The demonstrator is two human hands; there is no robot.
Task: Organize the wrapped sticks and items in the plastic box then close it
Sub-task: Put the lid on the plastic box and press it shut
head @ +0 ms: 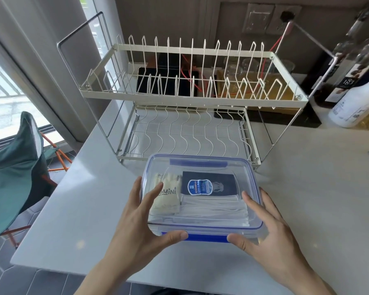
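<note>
**Lidded box held at both sides on the tabletop**

Head view: a clear rectangular plastic box with a blue-edged lid sits on the pale grey tabletop, just in front of a white two-tier wire dish rack. The lid lies on top of the box; a blue latch shows along the near edge and another along the far edge. Through the lid, three things lie inside: a cream packet printed "MiNi" at the left, a dark navy booklet-like packet with a blue label at the far middle, and a bundle of white wrapped sticks lying crosswise along the near side, touching the navy packet.

The left hand grips the box's left near corner, fingers spread over the lid and thumb on the near edge. The right hand holds the right near corner likewise, thumb by the blue latch. The hands are well apart, the box between them.
</note>
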